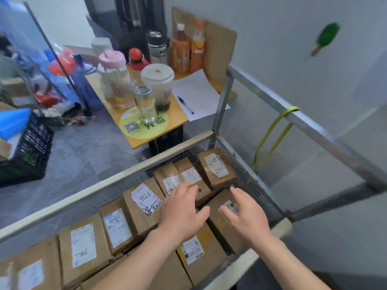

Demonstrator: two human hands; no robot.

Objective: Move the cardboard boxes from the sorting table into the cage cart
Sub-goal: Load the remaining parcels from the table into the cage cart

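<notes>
Brown labelled cardboard boxes pack the wire-mesh cage cart up to its far corner. The left hand and right hand are spread wide above them, holding nothing.

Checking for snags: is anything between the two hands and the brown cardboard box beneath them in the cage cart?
Nothing visible does. The left hand and right hand are open, fingers spread, directly over the brown cardboard box in the corner of the wire-mesh cage cart; whether they touch it cannot be told.

Boxes packed in cage cart – side table behind – crate far left
</notes>
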